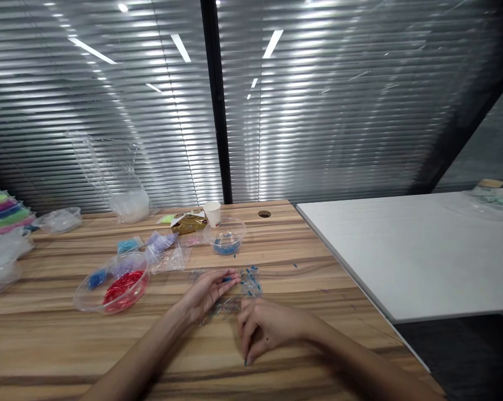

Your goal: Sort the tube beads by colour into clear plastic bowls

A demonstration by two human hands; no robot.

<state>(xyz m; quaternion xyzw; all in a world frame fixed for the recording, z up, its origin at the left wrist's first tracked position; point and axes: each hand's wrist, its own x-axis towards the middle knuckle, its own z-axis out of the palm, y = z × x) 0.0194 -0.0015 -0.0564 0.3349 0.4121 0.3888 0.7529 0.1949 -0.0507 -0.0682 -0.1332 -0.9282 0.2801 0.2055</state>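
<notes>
My left hand (205, 292) is half turned up beside a scatter of small clear and blue tube-like pieces (251, 281) on the wooden table. Its fingers are stretched forward and curved, with small blue pieces (227, 279) between them and the thumb. Nearer the table's front edge, my right hand (264, 326) points down in a pinch. The tip of one small blue piece (246, 362) shows at its thumb and fingertip, close to the tabletop. More clear pieces (228, 305) lie between the hands, partly hidden by them.
Beyond the hands stands a clear bowl (225, 245) of blue pieces, with a paper cup (212, 214) and tissue pack (190, 223) behind. Left are a clear tray (82, 298) with red pieces (124, 288), plastic bags (174, 259) and stacked coloured trays (5, 211). A white table (402, 256) adjoins right.
</notes>
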